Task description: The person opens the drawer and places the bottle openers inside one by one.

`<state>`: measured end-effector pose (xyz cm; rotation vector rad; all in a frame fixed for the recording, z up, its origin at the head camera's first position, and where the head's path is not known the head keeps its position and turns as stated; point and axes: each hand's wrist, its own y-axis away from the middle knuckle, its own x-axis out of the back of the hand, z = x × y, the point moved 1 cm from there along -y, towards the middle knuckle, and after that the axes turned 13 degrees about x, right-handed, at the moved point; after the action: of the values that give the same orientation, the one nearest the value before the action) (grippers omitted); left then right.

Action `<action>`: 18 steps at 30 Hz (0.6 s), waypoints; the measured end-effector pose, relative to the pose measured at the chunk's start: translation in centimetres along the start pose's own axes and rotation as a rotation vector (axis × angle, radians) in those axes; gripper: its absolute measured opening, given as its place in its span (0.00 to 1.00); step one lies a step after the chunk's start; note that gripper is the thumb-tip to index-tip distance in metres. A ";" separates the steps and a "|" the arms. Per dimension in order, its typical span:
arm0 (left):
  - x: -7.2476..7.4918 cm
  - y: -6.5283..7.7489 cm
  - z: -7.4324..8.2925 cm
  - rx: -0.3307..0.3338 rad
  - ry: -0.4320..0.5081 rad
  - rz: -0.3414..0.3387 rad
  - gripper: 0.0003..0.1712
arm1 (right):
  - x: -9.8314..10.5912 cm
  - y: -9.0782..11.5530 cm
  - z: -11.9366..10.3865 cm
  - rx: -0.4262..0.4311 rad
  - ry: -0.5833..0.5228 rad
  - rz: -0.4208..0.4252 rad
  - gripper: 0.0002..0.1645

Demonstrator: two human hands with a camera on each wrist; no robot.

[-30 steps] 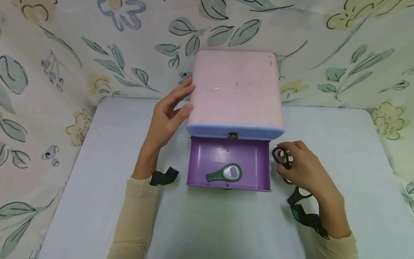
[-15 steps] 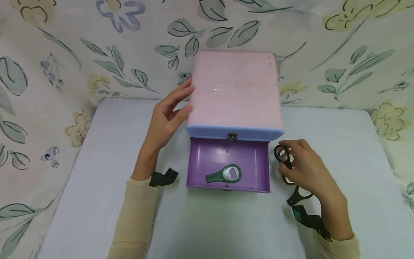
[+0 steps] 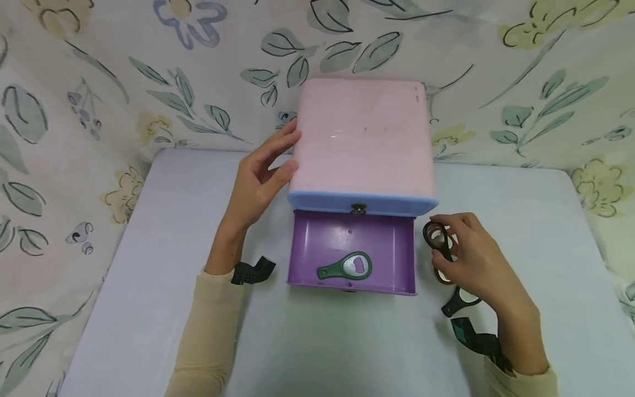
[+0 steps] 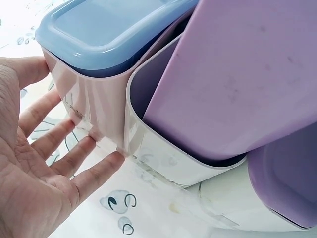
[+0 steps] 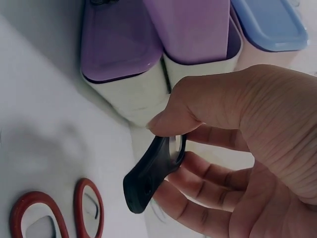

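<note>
In the head view, my left hand [image 3: 263,176] rests on the left side of a pink drawer unit [image 3: 364,138] with a blue top drawer front. The left wrist view shows its fingers [image 4: 89,173] extended along the pink wall. A purple drawer [image 3: 307,237] is pulled out, with a green bottle opener [image 3: 344,266] lying inside. To its right, my right hand [image 3: 468,259] pinches a black bottle opener [image 5: 153,171] between thumb and fingers, its handle end pointing away from the palm. Red-rimmed openers [image 5: 89,208] lie on the table below.
Another black bottle opener [image 3: 455,303] lies on the white table [image 3: 322,353] near my right wrist. Below the pulled-out drawer sits a second purple drawer [image 5: 121,44], pushed in. Floral cloth [image 3: 198,71] rises behind the table.
My right hand has shifted slightly to the right, away from the drawer, with the black bottle opener still in its grip. My left hand stays on the drawer unit's side.
</note>
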<state>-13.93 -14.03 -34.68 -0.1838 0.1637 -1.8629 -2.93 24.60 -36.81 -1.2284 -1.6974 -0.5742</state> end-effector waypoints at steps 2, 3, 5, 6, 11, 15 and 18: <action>0.0 0.1 -0.1 -0.001 -0.003 -0.001 0.29 | 0.0 0.1 -0.1 0.004 0.005 0.004 0.36; 0.0 0.1 -0.1 -0.002 -0.006 -0.003 0.29 | 0.0 0.2 -0.1 0.006 0.005 0.008 0.36; 0.0 0.0 -0.1 -0.004 -0.010 -0.006 0.29 | 0.2 0.3 -0.1 0.004 0.004 0.019 0.37; -0.1 0.0 -0.1 -0.005 -0.013 -0.006 0.29 | 0.3 0.4 -0.1 0.001 0.006 0.022 0.37; 0.1 0.1 -0.1 0.004 -0.019 0.006 0.29 | 0.5 0.4 -0.3 -0.007 -0.006 0.017 0.37; 0.2 0.2 -0.1 0.002 -0.014 0.007 0.29 | 0.6 0.4 -0.5 0.016 -0.006 0.033 0.37; 0.1 0.0 -0.1 -0.003 -0.005 0.001 0.29 | 0.7 0.4 -0.6 0.034 0.003 0.053 0.37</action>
<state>-13.96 -14.08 -34.81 -0.1906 0.1629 -1.8616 -2.34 24.57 -35.97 -1.2441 -1.6611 -0.5135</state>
